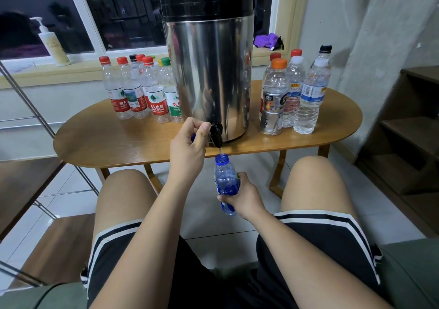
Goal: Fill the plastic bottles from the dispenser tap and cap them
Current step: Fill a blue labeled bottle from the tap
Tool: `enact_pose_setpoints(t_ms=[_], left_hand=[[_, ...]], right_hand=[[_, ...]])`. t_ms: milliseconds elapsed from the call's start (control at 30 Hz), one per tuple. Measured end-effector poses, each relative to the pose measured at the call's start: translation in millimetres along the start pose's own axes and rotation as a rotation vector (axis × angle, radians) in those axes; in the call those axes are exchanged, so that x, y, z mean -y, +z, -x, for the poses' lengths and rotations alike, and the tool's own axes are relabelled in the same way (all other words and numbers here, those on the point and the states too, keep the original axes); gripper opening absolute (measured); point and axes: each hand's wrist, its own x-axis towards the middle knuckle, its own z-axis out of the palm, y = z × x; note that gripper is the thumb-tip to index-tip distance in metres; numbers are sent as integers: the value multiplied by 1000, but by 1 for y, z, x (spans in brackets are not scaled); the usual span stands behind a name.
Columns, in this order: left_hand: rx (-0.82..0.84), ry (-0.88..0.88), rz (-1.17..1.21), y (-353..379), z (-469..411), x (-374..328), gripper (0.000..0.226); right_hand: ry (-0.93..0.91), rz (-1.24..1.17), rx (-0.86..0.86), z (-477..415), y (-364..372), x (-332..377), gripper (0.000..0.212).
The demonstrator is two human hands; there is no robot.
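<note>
Nearest, between the knees and below the table edge, an uncapped blue bottle (225, 178) is gripped around its middle by the right hand (245, 198), with fingers curled round it and its mouth held directly under the tap (215, 133). A thin stream is seen running from the spout into the neck. The tap's lever is pinched by the left hand (190, 144), and a blue cap (193, 137) is glimpsed behind its curled fingers. The steel dispenser (209, 71), black-lidded, is stood on the wooden table (114, 140). To its left, capped bottles (133, 90) labelled "农夫山泉" and "NONGFU SPRING" are grouped. To its right, taller capped bottles (294, 90) are clustered, their print too small to be read.
</note>
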Motion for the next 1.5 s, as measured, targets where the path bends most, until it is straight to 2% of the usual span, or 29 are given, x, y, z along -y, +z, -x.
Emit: enact_pose_setpoints(t_ms=[1500], left_hand=[[-4, -14, -12, 0, 0, -1, 26]], right_hand=[[-4, 7, -5, -2, 2, -3, 75]])
